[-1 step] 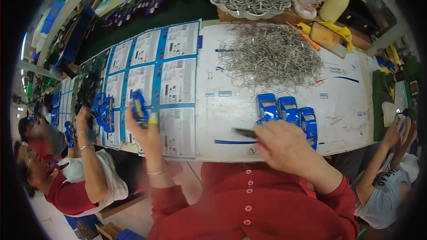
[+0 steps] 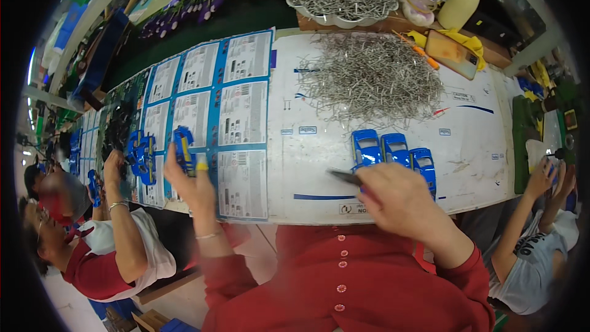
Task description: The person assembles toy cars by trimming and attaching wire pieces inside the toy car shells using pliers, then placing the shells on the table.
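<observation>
Your left hand [image 2: 189, 185], a yellow wrap on one finger, grips a blue toy car [image 2: 182, 146] above a blue-and-white printed sheet [image 2: 243, 110]; motion blur hides exactly how its fingertips sit. Your right hand [image 2: 399, 195] is curled around a slim dark tool [image 2: 345, 176], its tip pointing left over the white tabletop [image 2: 295, 172]. Just beyond that hand, three blue car bodies [image 2: 395, 149] stand side by side, the rightmost partly hidden by it. To the left of your left hand sits a cluster of blue cars [image 2: 142, 157]. Farther out, a loose heap of metal pins [image 2: 375, 77] spreads across the table, and a scalloped bowl [image 2: 344, 23] behind it brims with more. A phone [image 2: 453, 54] lies at the heap's right, near a pale bottle [image 2: 461, 5].
</observation>
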Tool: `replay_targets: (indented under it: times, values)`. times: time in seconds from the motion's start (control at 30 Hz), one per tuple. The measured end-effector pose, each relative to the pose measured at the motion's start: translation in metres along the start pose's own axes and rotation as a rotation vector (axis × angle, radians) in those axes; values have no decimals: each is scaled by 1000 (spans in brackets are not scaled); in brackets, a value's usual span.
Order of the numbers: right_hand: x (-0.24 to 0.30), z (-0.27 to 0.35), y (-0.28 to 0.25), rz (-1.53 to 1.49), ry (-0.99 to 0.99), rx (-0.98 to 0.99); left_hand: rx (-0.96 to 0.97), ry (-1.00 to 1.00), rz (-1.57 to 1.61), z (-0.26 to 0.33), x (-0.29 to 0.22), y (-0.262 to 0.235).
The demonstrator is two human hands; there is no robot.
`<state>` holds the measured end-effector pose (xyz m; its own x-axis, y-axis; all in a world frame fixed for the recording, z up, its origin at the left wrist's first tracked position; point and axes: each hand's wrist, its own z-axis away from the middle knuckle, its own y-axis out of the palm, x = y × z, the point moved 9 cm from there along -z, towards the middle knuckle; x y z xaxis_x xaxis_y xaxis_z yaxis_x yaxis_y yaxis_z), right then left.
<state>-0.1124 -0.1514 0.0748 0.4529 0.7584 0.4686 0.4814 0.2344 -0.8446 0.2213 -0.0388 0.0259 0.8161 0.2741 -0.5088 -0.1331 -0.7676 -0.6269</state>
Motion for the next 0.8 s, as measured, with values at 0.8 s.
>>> replay_targets:
  times: [0.8]
  values:
    - [-121, 118, -23, -89, 666, -241, 910, 259, 277, 90, -255, 148]
